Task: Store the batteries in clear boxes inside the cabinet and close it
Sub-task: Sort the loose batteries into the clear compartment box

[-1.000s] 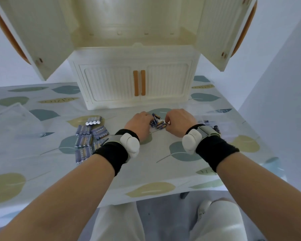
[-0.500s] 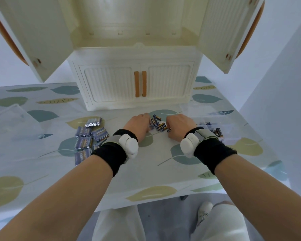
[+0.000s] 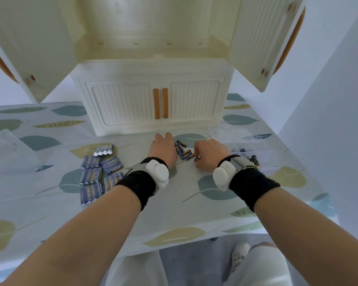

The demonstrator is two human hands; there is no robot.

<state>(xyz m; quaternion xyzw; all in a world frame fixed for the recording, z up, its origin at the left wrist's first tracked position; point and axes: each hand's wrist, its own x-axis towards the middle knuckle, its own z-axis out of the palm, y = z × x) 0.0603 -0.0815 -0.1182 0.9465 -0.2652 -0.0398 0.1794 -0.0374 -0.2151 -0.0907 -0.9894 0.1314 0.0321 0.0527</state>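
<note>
The task is early: the cabinet (image 3: 153, 96) is open and empty. In front of it, the left hand (image 3: 163, 147) lies flat and the right hand (image 3: 210, 154) pinches loose batteries (image 3: 183, 151); packs (image 3: 97, 172) wait.

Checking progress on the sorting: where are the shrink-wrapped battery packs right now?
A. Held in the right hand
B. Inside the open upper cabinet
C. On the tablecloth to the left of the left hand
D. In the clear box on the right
C: the battery packs lie clustered on the tablecloth, left of the left hand.
</note>
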